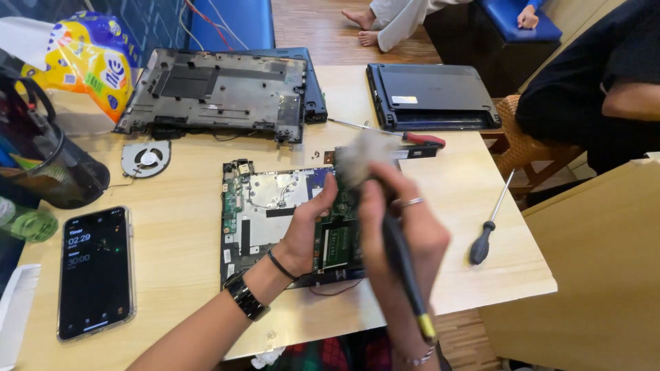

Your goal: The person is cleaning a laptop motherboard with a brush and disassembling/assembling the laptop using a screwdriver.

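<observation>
Head view. A green laptop circuit board with a silver metal shield plate [275, 206] lies flat near the middle of the pale wooden table [179, 254], close to its near edge. The left hand [307, 230], wearing a black wristband and a dark watch, rests on the board's centre, thumb raised and fingers curled down against the board's surface. The right hand [399, 227], with a ring on one finger, is closed in a fist-like grip around the black handle of a brush with a yellow end [407, 271]; the brush's pale bristle head [361, 159] is blurred and sits over the board's far right corner.

Just beyond the bristles lies a red-handled screwdriver [421, 139]. A black-handled screwdriver [487, 233] lies well to the right of the board, near the table's right edge. To the left of the board, a black smartphone with a lit dark screen [95, 271] lies face up; a round grey cooling fan [146, 159] lies farther back. At the far side of the table rest a grey plastic laptop base shell, turned inside up [213, 93], and, to its right, a closed black laptop [430, 93]. A black mesh cup [58, 175] and a yellow and blue printed bag [86, 58] stand at the far left. Another person's dark sleeve and arm [605, 82] show at the right edge.
</observation>
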